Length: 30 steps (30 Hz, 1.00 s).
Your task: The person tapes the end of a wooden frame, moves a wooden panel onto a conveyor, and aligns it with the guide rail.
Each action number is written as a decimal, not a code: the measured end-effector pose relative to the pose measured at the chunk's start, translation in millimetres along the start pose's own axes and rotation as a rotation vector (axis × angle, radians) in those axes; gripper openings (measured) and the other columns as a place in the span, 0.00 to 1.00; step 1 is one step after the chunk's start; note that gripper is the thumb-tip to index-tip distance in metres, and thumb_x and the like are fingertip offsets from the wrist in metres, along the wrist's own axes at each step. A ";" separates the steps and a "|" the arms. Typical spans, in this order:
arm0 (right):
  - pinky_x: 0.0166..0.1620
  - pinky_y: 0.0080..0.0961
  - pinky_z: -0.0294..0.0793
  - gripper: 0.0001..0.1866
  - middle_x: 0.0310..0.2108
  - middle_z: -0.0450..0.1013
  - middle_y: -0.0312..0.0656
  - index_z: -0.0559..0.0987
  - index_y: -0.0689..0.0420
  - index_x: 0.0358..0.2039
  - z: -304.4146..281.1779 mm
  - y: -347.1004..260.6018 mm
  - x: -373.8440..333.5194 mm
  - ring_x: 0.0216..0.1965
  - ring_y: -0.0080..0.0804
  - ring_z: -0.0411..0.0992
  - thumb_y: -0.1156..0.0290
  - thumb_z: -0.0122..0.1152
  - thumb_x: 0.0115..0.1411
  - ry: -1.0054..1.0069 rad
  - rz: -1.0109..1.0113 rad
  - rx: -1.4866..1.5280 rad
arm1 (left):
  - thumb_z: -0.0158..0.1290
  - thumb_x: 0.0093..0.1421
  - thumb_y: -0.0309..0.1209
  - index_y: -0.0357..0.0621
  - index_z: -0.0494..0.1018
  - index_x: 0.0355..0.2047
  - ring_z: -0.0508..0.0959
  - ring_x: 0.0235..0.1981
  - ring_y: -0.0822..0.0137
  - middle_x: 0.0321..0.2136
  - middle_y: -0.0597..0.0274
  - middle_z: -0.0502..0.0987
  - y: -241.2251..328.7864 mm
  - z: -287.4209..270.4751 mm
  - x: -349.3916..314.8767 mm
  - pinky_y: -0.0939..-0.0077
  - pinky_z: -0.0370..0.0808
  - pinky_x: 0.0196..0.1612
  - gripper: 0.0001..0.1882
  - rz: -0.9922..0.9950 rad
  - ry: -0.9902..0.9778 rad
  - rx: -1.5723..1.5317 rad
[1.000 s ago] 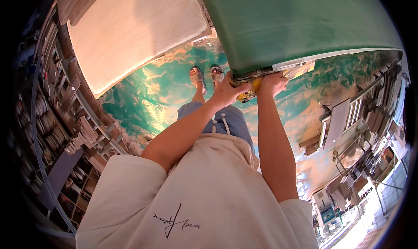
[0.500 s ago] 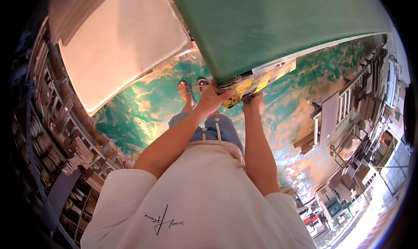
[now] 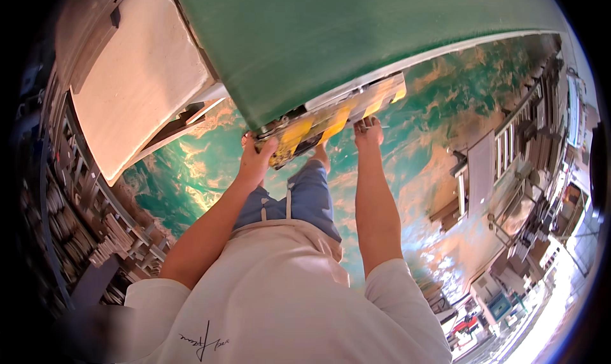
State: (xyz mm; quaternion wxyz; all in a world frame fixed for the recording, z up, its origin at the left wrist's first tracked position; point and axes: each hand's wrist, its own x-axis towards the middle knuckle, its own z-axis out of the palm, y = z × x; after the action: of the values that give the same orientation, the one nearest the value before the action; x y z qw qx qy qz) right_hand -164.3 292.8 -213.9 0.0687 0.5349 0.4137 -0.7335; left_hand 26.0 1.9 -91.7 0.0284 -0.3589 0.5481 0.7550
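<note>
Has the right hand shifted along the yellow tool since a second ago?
Yes. The right hand now sits apart from the left hand, further right along the yellow tool under the green table.

teal-and-orange marbled floor [image 3: 439,141] underfoot. pale slab [image 3: 143,77] upper left. stacked racks of metal stock [image 3: 95,236] at left, shelving and machines [image 3: 528,173] at right.

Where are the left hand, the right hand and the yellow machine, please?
left hand [image 3: 258,160], head view, back of the hand
right hand [image 3: 369,133], head view, knuckles
yellow machine [image 3: 318,125], head view, yellow side panel
</note>
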 end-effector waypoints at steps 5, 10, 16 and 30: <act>0.60 0.50 0.75 0.28 0.65 0.69 0.44 0.62 0.52 0.71 20.7 -59.3 70.9 0.59 0.47 0.70 0.57 0.43 0.74 -0.029 0.066 -0.017 | 0.60 0.66 0.48 0.44 0.57 0.71 0.76 0.54 0.66 0.57 0.55 0.73 7.3 10.4 -14.1 0.70 0.74 0.56 0.40 -0.154 0.139 -0.095; 0.66 0.52 0.68 0.28 0.67 0.67 0.40 0.69 0.48 0.67 44.6 -79.1 118.4 0.66 0.47 0.66 0.49 0.36 0.75 -0.453 0.181 0.172 | 0.49 0.70 0.57 0.36 0.67 0.64 0.77 0.53 0.65 0.55 0.57 0.76 -10.9 3.7 -24.0 0.67 0.74 0.58 0.37 -0.069 0.110 -0.029; 0.65 0.47 0.68 0.30 0.65 0.68 0.39 0.70 0.47 0.65 78.4 -77.1 154.9 0.63 0.45 0.67 0.42 0.36 0.75 -0.450 0.058 0.134 | 0.44 0.71 0.63 0.42 0.68 0.65 0.76 0.59 0.60 0.59 0.57 0.76 -34.9 -13.2 -39.8 0.60 0.71 0.63 0.38 -0.193 0.187 -0.106; 0.72 0.45 0.57 0.33 0.73 0.57 0.41 0.61 0.50 0.72 88.5 -92.8 141.3 0.71 0.42 0.57 0.48 0.33 0.73 -0.450 0.075 0.150 | 0.50 0.67 0.64 0.47 0.65 0.66 0.74 0.61 0.59 0.62 0.62 0.73 -13.9 2.2 -39.4 0.57 0.71 0.65 0.40 -0.175 0.281 -0.171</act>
State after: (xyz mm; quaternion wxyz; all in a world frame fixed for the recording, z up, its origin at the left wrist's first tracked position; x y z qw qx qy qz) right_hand -338.3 341.1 -275.8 0.1465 0.3766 0.3120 -0.8599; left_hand 60.1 23.1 -80.0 -0.0134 -0.5083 0.4470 0.7360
